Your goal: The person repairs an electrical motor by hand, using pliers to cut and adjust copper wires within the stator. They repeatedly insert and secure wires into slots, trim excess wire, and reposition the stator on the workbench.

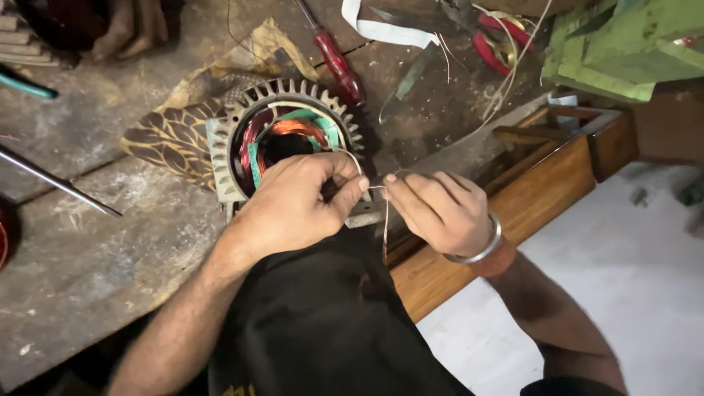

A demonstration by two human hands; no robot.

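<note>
Copper-wound stator [282, 143] sits behind both hands, left hand [297, 205] and right hand [440, 213] pinching thin wire [378, 189].

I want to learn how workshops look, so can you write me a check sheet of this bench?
Surface: worn grey wooden bench, dusty and scratched.
Job's things: finned metal motor stator with copper coils and green insulation; thin thread stretched between both hands.
Clutter: red-handled screwdriver, red-handled pliers, white strip, metal rod, patterned cloth.
Fingers: left hand and right hand each pinch the thread; a metal bangle on the right wrist.
Cables: loose thin wires near the pliers.
Surroundings: open wooden drawer, green metal part, pale floor.
</note>
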